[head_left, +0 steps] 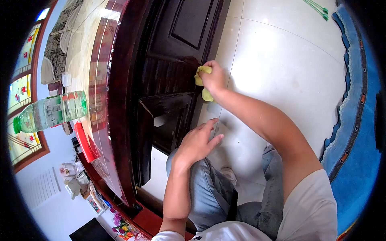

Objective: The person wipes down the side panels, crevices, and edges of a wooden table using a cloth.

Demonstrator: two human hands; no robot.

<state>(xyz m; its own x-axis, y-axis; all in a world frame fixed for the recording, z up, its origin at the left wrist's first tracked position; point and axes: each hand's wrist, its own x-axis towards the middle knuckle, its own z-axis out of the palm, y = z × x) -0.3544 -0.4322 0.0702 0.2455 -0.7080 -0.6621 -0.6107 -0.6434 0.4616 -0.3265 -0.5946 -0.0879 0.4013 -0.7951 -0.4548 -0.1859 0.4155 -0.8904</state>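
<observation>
My right hand [214, 78] is closed around a yellow cloth [207, 95], which touches the lower edge of a dark wooden panelled cabinet [177, 60]. Part of the cloth hangs out below my fingers. Close to my knee, my left hand [196, 145] has its fingers apart and holds nothing. The cabinet's carved panels look glossy, and one panel [161, 116] near my left hand shows a lighter reflection or opening.
A glass-covered table top [105, 80] carries a green-capped plastic bottle [50, 111] and a red cylinder [83, 141]. White floor tiles [277, 60] lie to the right, beside a blue cloth cover [358, 172]. Green cords [319, 9] lie at top right.
</observation>
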